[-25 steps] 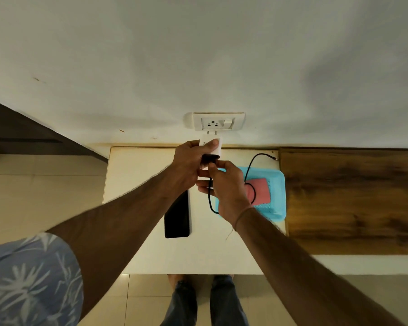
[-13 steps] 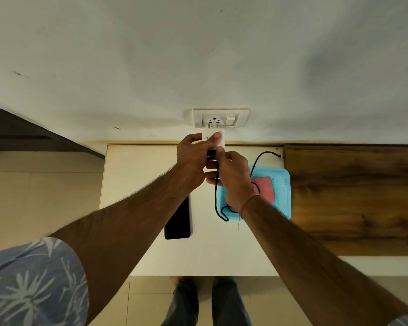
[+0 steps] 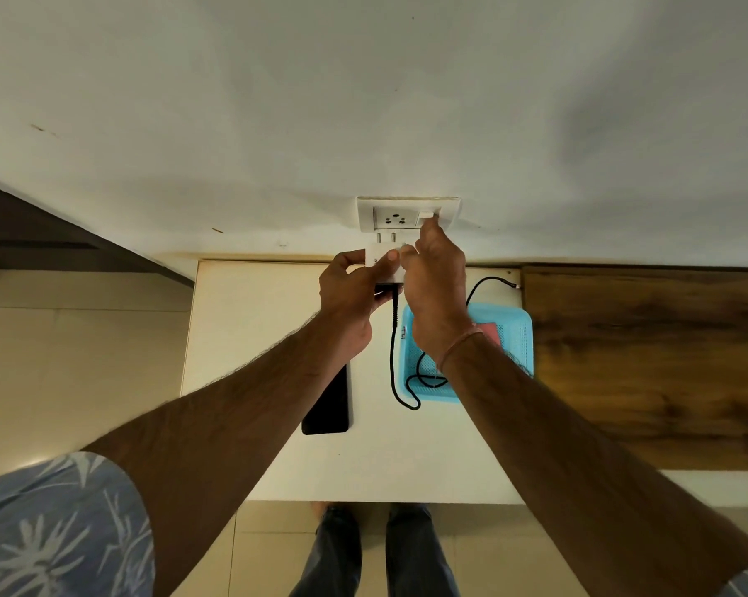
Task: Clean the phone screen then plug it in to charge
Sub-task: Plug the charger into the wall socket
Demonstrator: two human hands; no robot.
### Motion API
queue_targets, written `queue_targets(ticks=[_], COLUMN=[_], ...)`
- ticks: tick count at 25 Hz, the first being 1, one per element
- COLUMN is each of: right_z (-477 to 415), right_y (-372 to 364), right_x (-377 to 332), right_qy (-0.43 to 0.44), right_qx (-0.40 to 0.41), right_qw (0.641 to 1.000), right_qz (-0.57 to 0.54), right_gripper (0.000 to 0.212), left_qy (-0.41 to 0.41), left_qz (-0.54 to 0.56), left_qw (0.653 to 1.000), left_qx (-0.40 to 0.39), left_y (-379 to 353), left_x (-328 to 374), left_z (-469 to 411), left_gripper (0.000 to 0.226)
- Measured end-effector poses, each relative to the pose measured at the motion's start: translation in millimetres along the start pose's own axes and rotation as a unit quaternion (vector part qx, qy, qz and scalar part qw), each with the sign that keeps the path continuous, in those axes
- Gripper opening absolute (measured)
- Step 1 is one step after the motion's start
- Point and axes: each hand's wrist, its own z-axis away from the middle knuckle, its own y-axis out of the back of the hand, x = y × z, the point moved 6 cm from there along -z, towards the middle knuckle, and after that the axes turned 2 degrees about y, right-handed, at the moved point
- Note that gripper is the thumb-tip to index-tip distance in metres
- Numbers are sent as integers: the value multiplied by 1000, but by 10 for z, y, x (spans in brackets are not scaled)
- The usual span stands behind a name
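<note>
A black phone (image 3: 327,407) lies face up on the white table (image 3: 251,338), partly under my left forearm. My left hand (image 3: 350,295) grips a white charger adapter (image 3: 378,262) just below the wall socket plate (image 3: 391,215). The adapter's pins show beneath the plate, outside the holes. A black cable (image 3: 393,359) hangs from the adapter, loops through the basket, and its free plug (image 3: 512,285) rests on the table. My right hand (image 3: 434,282) is raised, with its fingertips on the socket's white switch (image 3: 427,216).
A blue plastic basket (image 3: 514,338) holding a pink cloth (image 3: 488,331) stands on the table's right side, beside a dark wooden surface (image 3: 643,359). The white wall (image 3: 363,101) rises behind. My legs (image 3: 372,553) and a tiled floor are below the table's front edge.
My right hand has let go of the cable plug at the adapter and risen to the socket switch. My left hand has lifted the adapter closer to the socket.
</note>
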Motion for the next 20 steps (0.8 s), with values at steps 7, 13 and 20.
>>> queue_targets(ticks=[7,13,20], right_z=[33,2,-49], right_y=[-24,-11,14], right_x=[-30,25,132], right_qy=[24,19,-28], right_qx=[4,20,72], right_qw=[999,1000,997], right_qz=[44,10,-12], right_gripper=[55,48,25], left_qy=[-1,-4,-26], left_qz=[8,4,3], left_qw=[1000,1000,1000], left_qx=[-5,-6,0], left_y=[-97,-159,-157], left_x=[71,72,67], left_z=[13,-4,-12], left_gripper=[39,37,34])
